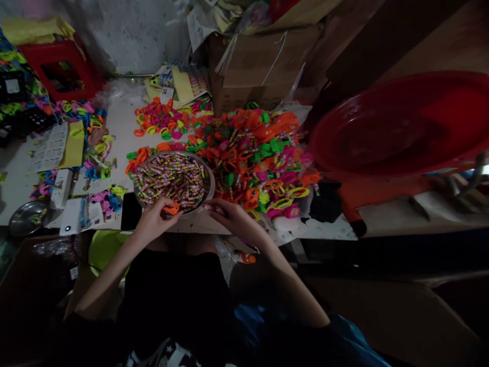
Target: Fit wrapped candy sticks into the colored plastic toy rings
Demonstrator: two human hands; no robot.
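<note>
My left hand [158, 218] is closed around a small orange plastic piece [171, 208] at the front rim of a round metal bowl [211, 189]. Small patterned wrapped sticks [171, 176] fill the bowl. Just right of that rim, my right hand [225, 213] has its thumb and fingertips pinched together; whatever they hold is too small to make out. A big heap of orange, green, pink and yellow plastic pieces [252, 158] lies right of and behind the bowl.
A large red basin [401, 125] stands at the right, a cardboard box [263, 63] behind the heap. At the left are a red stool [57, 51], a small metal dish [27, 218], a white power strip [61, 188] and a dark phone [131, 211].
</note>
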